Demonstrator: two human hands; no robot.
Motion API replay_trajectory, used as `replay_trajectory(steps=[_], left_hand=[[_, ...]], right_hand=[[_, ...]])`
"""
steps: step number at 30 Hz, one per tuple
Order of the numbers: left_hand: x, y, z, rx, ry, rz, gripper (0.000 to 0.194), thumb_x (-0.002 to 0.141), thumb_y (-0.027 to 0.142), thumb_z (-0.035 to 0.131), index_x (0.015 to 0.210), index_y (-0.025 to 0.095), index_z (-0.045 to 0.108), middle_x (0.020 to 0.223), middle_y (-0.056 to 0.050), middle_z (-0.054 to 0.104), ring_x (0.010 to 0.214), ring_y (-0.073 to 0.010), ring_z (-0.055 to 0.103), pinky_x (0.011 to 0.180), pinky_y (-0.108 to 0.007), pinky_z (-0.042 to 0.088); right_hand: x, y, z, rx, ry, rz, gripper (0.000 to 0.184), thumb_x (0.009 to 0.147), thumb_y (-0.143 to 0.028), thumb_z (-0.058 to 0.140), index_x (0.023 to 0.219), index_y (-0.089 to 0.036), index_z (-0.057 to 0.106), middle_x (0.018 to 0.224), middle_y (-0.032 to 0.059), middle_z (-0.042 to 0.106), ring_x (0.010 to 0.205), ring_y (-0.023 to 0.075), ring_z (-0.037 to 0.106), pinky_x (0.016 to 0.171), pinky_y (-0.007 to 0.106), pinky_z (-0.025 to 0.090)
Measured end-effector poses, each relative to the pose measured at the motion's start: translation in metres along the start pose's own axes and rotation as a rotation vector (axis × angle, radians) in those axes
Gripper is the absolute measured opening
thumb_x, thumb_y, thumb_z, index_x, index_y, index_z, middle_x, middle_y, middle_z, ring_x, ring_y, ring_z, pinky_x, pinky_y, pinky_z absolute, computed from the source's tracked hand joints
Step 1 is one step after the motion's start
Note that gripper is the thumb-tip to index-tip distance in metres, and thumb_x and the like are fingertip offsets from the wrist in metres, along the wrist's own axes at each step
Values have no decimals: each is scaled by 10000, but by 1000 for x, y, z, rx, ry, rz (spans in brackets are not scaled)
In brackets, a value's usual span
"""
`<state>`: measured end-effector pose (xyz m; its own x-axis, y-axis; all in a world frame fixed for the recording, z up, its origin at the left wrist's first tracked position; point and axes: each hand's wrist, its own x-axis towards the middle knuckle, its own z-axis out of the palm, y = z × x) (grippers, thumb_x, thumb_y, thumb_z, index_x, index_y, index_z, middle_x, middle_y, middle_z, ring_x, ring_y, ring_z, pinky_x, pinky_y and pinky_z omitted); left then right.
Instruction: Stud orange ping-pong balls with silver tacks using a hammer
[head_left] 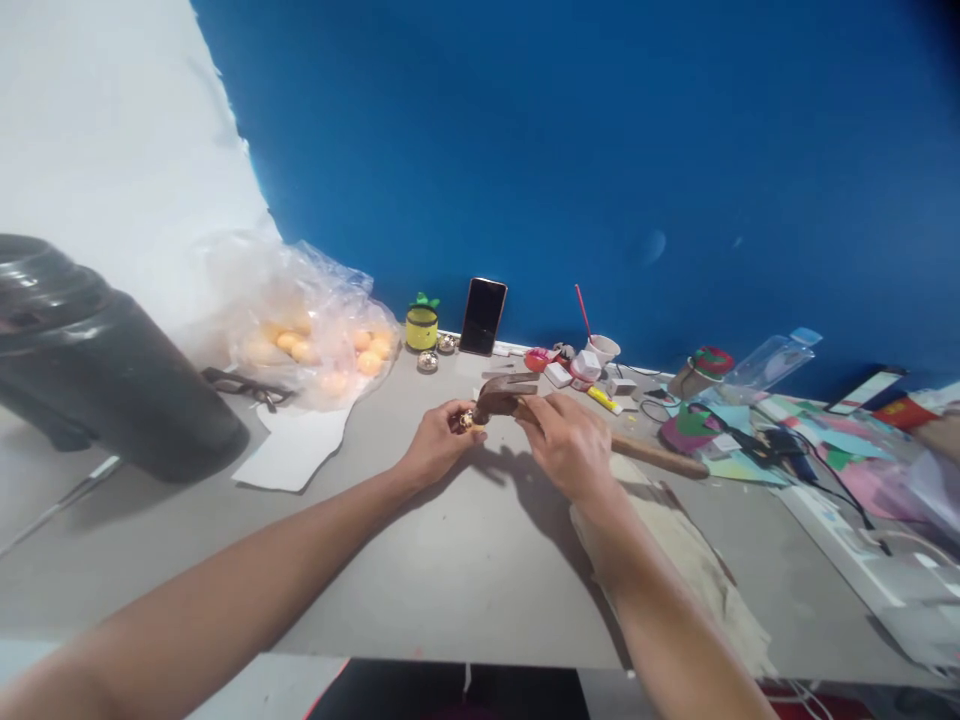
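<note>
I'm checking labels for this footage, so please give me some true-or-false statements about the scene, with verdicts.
1. The right hand holds a hammer. True.
2. A phone stands in front of the blue wall. True.
3. The left hand holds the phone. False: it holds a small shiny object.
4. The eyeglasses lie to the right of the hammer. False: they lie to its left.
5. A red stick stands in the white cup. True.
</note>
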<state>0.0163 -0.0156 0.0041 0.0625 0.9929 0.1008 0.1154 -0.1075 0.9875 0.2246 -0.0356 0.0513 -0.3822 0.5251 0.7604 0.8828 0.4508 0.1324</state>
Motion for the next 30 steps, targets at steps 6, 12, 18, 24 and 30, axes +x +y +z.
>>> replay_trajectory(steps=[6, 12, 18, 24, 30], left_hand=[[0, 1, 0, 10, 17, -24, 337, 654, 300, 779, 948, 148, 714, 719, 15, 645, 644, -137, 538, 620, -273, 438], [-1, 4, -1, -12, 19, -32, 328, 644, 292, 787, 932, 150, 719, 675, 26, 623, 602, -133, 534, 585, -270, 429], [0, -1, -1, -21, 32, -40, 389, 627, 327, 819, 954, 150, 704, 718, 16, 659, 625, -140, 564, 609, -273, 446], [-2, 1, -1, 116, 75, 31, 348, 667, 321, 771, 971, 171, 695, 725, 24, 639, 647, -146, 549, 630, -280, 437], [-2, 0, -3, 161, 33, 50, 232, 674, 282, 726, 868, 185, 642, 729, 22, 620, 661, -158, 554, 631, -292, 437]], right_hand=[[0, -2, -2, -11, 115, 55, 183, 1024, -331, 610, 1015, -223, 758, 770, 37, 668, 728, 166, 580, 713, 286, 373], [0, -5, -1, -19, 51, 3, 165, 1022, -320, 616, 1046, -247, 761, 774, 24, 678, 692, 153, 560, 663, 302, 339], [0, -4, -2, -5, 87, 42, 170, 1016, -321, 623, 1039, -224, 762, 760, 29, 666, 708, 163, 572, 679, 297, 359], [1, -1, -2, -24, 114, 31, 159, 1014, -316, 633, 1018, -225, 763, 753, 27, 675, 694, 164, 565, 678, 297, 355], [0, -6, -1, 2, 70, -16, 156, 1014, -296, 627, 1000, -224, 764, 757, 27, 672, 697, 161, 559, 676, 295, 347]])
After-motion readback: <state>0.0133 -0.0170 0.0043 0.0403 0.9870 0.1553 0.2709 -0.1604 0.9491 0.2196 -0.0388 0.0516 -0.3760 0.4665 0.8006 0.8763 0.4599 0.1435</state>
